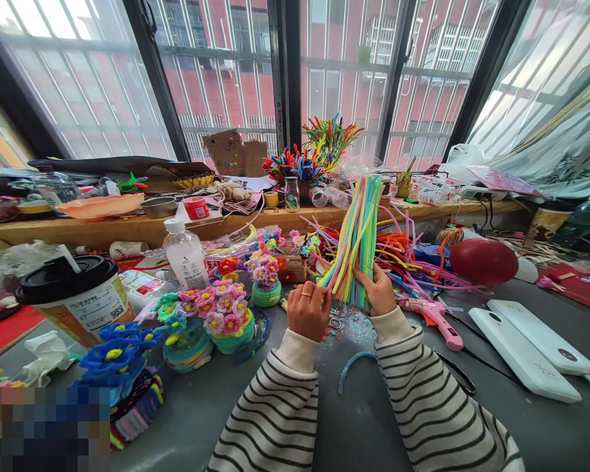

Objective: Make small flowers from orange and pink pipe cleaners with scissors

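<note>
A tall bundle of pastel pipe cleaners [356, 236] in yellow, green, pink and blue stands tilted over the table. My right hand [377, 292] grips its lower right side, thumb across the front. At the bundle's lower left edge, my left hand [309, 311] is closed, its fingertips pinching the end of yellowish pipe cleaners; a ring is on one finger. Below the hands lie scattered glitter bits [354, 328] and a curved blue strip [349, 370]. Right of my right wrist is a pink glue gun [445, 324].
Fluffy flower pots [231, 331], a blue-flowered pot [120, 367], a lidded cup [78, 301] and a bottle [184, 252] crowd the left. White power banks [526, 354] and a dark red balloon [484, 261] lie right. Loose pipe cleaners [408, 262] spread behind, before a cluttered wooden ledge [246, 226].
</note>
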A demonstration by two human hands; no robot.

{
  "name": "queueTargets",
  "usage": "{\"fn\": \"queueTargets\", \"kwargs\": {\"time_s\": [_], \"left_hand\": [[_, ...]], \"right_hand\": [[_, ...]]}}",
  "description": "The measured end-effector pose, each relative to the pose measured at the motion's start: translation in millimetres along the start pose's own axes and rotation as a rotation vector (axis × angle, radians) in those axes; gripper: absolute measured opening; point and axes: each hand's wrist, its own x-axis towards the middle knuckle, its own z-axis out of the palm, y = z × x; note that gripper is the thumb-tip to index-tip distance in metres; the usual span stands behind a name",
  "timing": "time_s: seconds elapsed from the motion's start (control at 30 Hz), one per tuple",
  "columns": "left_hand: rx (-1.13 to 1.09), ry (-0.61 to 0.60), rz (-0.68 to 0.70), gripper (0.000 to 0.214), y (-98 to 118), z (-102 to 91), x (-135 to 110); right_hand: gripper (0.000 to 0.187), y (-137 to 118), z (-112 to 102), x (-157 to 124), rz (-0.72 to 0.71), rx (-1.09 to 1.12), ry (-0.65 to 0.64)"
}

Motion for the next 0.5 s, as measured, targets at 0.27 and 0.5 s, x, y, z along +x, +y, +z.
{"fn": "queueTargets", "kwargs": {"time_s": [0.27, 0.5], "left_hand": [[-0.005, -0.053, 0.01, 0.015, 2.0, -0.7, 0.9], [-0.052, -0.063, 0.009, 0.014, 3.4, 0.6, -2.1]], "right_hand": [[0.028, 0.2, 0.0, -0.1, 0.018, 0.023, 0.046], [0.035, 1.6, 2.0, 0.2, 0.068, 0.122, 0.004]]}}
